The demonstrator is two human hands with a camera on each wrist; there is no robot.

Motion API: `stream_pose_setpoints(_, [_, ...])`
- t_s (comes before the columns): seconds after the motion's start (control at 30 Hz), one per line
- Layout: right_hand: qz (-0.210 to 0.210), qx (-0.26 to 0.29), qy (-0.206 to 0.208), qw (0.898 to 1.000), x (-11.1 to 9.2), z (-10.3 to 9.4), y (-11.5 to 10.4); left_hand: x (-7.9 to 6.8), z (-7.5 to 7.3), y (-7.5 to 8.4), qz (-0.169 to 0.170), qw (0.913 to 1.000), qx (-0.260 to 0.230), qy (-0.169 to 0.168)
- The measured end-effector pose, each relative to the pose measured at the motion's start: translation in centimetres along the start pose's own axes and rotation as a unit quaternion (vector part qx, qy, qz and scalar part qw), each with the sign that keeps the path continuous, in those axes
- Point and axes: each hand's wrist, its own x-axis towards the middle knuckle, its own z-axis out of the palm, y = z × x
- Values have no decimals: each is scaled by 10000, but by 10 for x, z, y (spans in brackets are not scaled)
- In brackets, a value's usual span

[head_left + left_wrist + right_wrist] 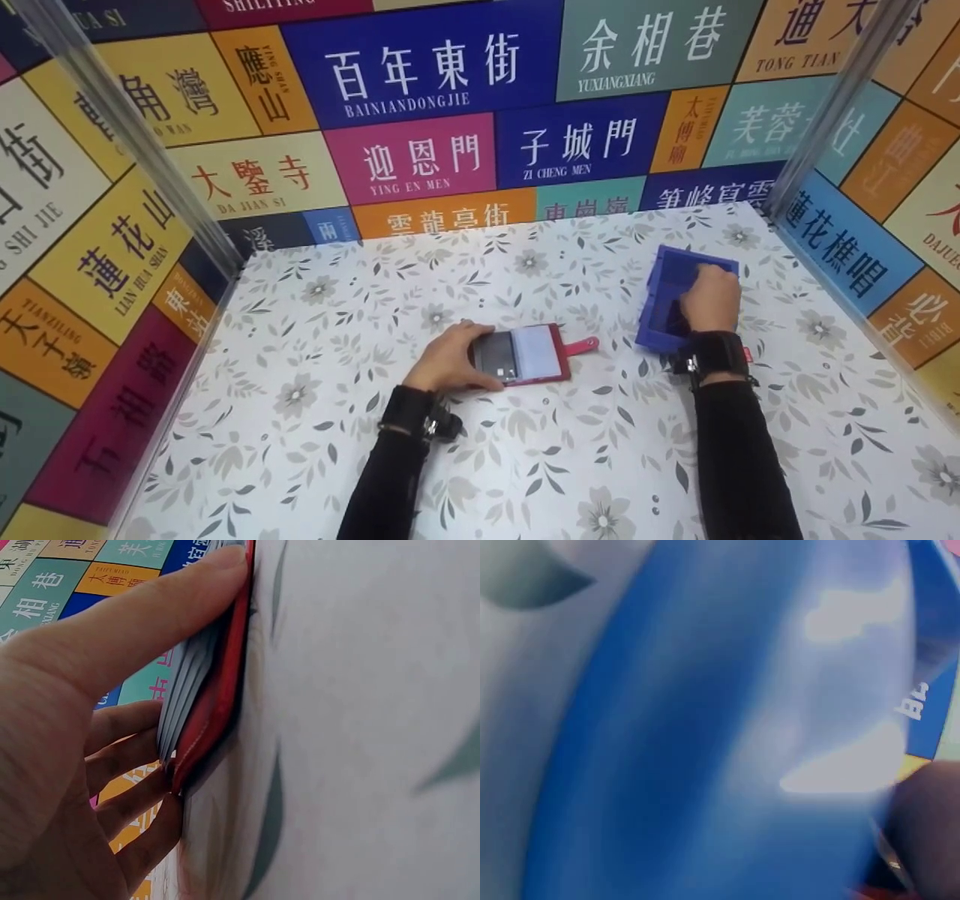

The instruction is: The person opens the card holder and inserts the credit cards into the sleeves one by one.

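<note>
A red card holder (pixel 559 352) lies spread on the patterned table, its snap strap (pixel 582 346) pointing right. Dark and whitish sleeve pages show inside it. My left hand (pixel 448 358) grips its left side, thumb along the near edge and fingers at the far edge. In the left wrist view, a stack of clear sleeves (pixel 187 682) stands up from the red cover (pixel 225 690) between thumb and fingers. To the right, my right hand (pixel 712 300) reaches down into a blue plastic bin (pixel 654 300), fingers bent. I cannot tell what they hold. The bin's wall (pixel 682 727) fills most of the right wrist view.
White table (pixel 360 300) with a grey leaf and flower print lies under both hands. Colourful sign-covered panels (pixel 420 75) close off the back and both sides, with clear corner strips (pixel 832 105). Dark straps (pixel 409 412) sit on both wrists.
</note>
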Motion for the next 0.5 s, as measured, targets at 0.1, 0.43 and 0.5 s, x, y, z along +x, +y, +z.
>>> stream_pose_setpoints(0.1, [240, 821, 119, 9963, 3, -12, -4, 0, 0, -1, 67, 10000, -4, 14])
stream_pose_setpoints(0.43, [1041, 3618, -305, 9259, 7, -31, -28, 0, 1, -2, 131, 9999, -11, 22])
stream_pose_setpoints(0.5, [1083, 3893, -456, 9136, 7, -33, -32, -1, 0, -1, 136, 9999, -27, 34])
